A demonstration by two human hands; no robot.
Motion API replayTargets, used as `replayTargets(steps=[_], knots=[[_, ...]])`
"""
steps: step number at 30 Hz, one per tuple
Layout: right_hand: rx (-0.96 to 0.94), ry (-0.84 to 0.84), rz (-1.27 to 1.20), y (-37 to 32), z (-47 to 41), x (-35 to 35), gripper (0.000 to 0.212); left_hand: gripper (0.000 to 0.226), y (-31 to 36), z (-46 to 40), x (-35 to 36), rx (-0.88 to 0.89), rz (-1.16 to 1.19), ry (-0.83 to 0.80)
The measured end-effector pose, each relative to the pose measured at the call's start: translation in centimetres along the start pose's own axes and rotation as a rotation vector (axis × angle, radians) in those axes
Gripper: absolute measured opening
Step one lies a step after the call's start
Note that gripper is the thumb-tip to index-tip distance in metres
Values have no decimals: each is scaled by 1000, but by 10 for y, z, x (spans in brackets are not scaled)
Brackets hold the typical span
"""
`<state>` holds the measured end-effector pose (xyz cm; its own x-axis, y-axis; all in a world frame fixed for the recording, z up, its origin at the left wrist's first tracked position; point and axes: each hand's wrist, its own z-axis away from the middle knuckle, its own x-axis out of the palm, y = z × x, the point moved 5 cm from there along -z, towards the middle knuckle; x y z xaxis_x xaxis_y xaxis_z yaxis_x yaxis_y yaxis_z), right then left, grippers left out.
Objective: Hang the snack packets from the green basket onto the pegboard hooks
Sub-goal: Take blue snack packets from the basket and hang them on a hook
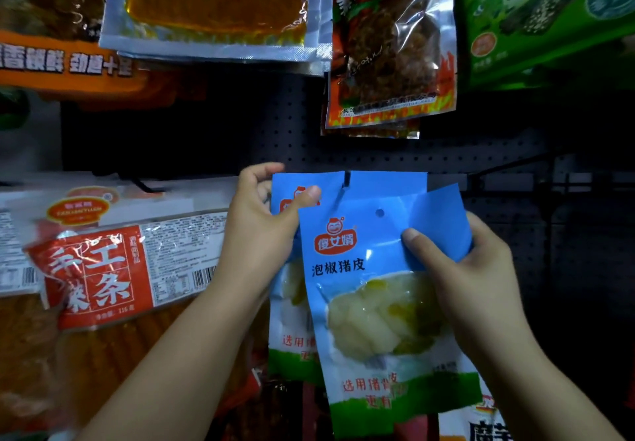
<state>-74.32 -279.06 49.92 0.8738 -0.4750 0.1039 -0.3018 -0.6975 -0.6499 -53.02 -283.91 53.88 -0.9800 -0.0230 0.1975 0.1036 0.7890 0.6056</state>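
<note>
Head view: the left hand (261,224) pinched the rear blue packet (285,303) at its top corner, while the right hand (470,268) gripped the front blue packet (378,303), centred low. The hook (346,179) sat at twelve o'clock from them on the pegboard (481,152).

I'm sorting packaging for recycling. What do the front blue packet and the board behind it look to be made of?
The front blue packet looks like glossy plastic film: a clear window shows the pale food, and its top right corner folds under the right hand. The pegboard seems dark painted metal, regularly perforated, though dim light leaves that unsure.
</note>
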Motion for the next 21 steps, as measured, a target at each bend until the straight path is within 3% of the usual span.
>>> replayTargets(steps=[3, 10, 16, 21], knots=[[-2, 14, 11, 10, -9, 5, 13, 41, -20, 3, 2, -41, -54, -31], [106, 5, 6, 45, -38, 19, 10, 30, -60, -21, 15, -159, -128, -24], [233, -7, -31, 80, -59, 29, 10, 22, -87, -46, 24, -203, -335, 16], [298, -11, 10, 103, -69, 36, 14, 26, -99, -62, 29, -258, -392, 28]])
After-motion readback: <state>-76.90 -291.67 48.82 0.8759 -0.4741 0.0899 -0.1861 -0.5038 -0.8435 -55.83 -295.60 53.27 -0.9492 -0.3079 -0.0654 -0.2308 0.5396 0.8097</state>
